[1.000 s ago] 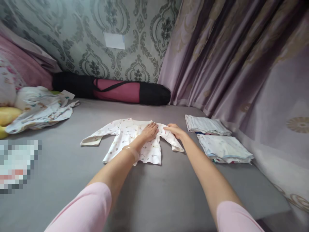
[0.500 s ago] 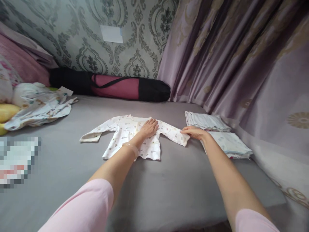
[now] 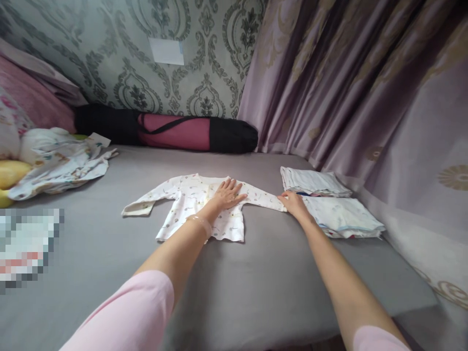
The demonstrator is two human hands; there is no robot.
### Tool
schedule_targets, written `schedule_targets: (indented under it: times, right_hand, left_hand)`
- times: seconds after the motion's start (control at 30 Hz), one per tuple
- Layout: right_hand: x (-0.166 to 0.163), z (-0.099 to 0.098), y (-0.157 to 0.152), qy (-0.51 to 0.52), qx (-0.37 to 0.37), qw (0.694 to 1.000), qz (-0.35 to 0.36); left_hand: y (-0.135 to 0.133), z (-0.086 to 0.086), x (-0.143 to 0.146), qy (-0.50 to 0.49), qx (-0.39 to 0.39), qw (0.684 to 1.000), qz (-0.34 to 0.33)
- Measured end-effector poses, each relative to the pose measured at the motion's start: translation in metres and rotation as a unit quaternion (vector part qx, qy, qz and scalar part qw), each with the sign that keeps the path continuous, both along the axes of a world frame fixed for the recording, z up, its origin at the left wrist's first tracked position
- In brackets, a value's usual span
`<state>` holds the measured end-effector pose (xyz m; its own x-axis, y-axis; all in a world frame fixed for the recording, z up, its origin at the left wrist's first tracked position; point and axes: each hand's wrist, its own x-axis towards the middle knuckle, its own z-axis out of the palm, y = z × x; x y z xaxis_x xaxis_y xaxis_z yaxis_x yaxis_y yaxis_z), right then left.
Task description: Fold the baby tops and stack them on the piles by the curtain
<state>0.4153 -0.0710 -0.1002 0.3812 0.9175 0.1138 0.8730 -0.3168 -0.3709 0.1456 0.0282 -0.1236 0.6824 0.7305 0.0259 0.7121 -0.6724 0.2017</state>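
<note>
A small white baby shirt (image 3: 193, 195) with a scattered print lies spread on the grey bed sheet (image 3: 256, 282). Flat on its upper right chest rests my left hand (image 3: 228, 194), fingers apart. My right hand (image 3: 294, 202) pinches the cuff of the shirt's right-hand sleeve, which stretches out sideways. The other sleeve lies loose on the left, bent downward at its end. Part of the shirt's front is hidden under my left forearm.
Two stacks of folded clothes, a rear stack (image 3: 314, 181) and a front stack (image 3: 343, 217), lie beside my right hand. A black and maroon long bag (image 3: 175, 131) runs along the wall. Crumpled printed clothes (image 3: 69, 161) lie at left. A curtain (image 3: 329, 97) hangs at right.
My right hand has shifted slightly, and the held sleeve now looks straighter and narrower, its cuff higher. My left hand stays on the shirt, its thumb spread wider.
</note>
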Motion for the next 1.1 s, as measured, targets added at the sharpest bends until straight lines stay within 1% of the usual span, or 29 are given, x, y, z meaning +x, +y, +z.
schedule_targets:
  times: [0.07,0.13,0.2,0.27,0.33,0.4,0.47,0.53,0.63,0.77,0.9,1.0,1.1]
  right_hand:
    - [-0.004,0.002,-0.003,-0.085,-0.061,0.995,-0.001]
    - [-0.014,0.006,-0.004,-0.142,-0.102,0.984,-0.019]
    - [-0.031,0.010,0.001,-0.186,-0.103,0.977,-0.024]
    - [-0.054,0.010,0.011,-0.200,-0.075,0.977,0.017]
    - [-0.082,0.007,0.023,-0.171,-0.044,0.980,0.095]
    - [-0.109,0.002,0.035,-0.104,-0.036,0.982,0.154]
    - [-0.129,-0.005,0.042,-0.046,-0.062,0.982,0.172]
    - [-0.139,-0.012,0.044,-0.023,-0.095,0.980,0.173]
    - [-0.135,-0.018,0.040,-0.038,-0.118,0.977,0.174]
    - [-0.114,-0.020,0.026,-0.084,-0.141,0.975,0.146]
    - [-0.085,-0.021,0.005,-0.133,-0.150,0.975,0.100]
    - [-0.064,-0.025,-0.010,-0.181,-0.140,0.972,0.046]
    - [-0.051,-0.028,-0.018,-0.203,-0.122,0.971,0.014]
  left_hand:
    - [0.001,-0.001,0.001,0.002,-0.005,1.000,0.002]
    - [0.003,-0.002,0.003,0.002,-0.013,1.000,0.004]
    - [0.004,-0.001,0.005,0.003,-0.026,1.000,0.010]
    - [0.004,0.001,0.007,0.006,-0.043,0.999,0.018]
    - [0.002,0.003,0.008,0.007,-0.050,0.998,0.024]
    - [0.000,0.003,0.009,0.013,-0.043,0.999,0.026]
    - [-0.001,0.001,0.009,0.020,-0.030,0.999,0.024]
    - [0.000,-0.003,0.009,0.021,-0.012,0.999,0.023]
    - [0.003,-0.008,0.009,0.011,0.004,1.000,0.026]
    - [0.004,-0.007,0.009,0.001,-0.016,1.000,0.024]
    - [0.003,-0.005,0.007,-0.011,-0.027,0.999,0.020]
    - [0.004,-0.006,0.007,-0.026,-0.033,0.999,0.018]
    - [0.005,0.001,0.005,-0.049,-0.056,0.997,0.008]
